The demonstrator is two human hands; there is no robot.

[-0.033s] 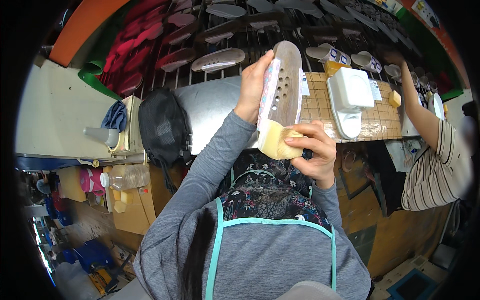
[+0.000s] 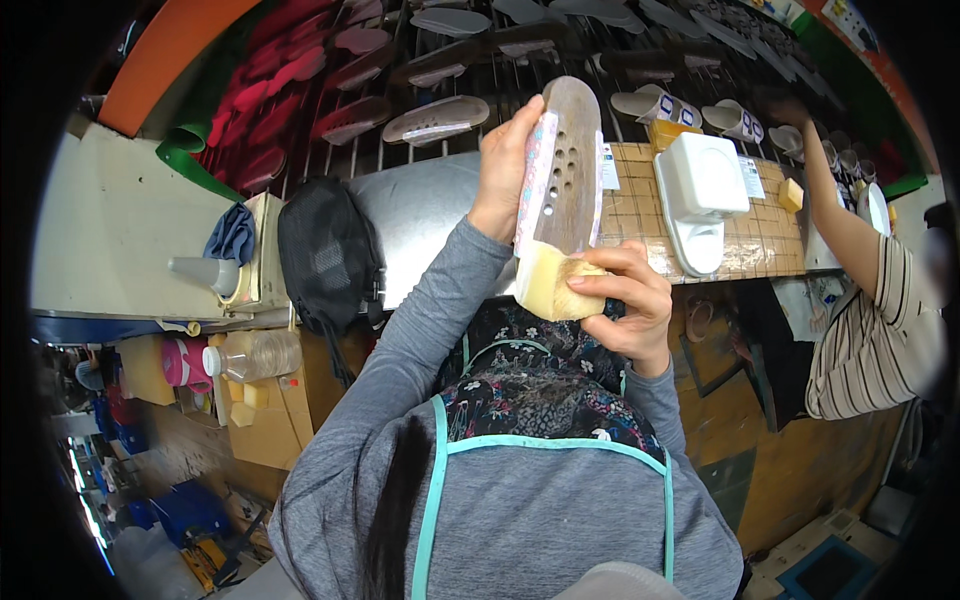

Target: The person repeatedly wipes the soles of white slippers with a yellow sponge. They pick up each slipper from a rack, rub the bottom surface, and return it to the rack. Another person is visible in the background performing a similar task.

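My left hand (image 2: 503, 165) grips one side of a shoe last (image 2: 580, 190), held up in front of me with its grey-brown underside showing. Several round holes run along that face, and a pale patterned upper wraps its edges. My right hand (image 2: 642, 305) pinches a yellow sponge (image 2: 543, 285) between thumb and fingers. The sponge lies against the near end of the last and hides it. Part of the sponge looks darker and worn.
Beyond the bench (image 2: 425, 195) is a barred rack holding several lasts (image 2: 436, 120). A black mesh bag (image 2: 325, 245) sits left. To the right stand a white container (image 2: 705, 180) and another sponge (image 2: 791, 195). A co-worker's arm (image 2: 835, 210) reaches toward the rack.
The shoe last and my left hand have shifted very slightly up and to the left. Both grips look the same.
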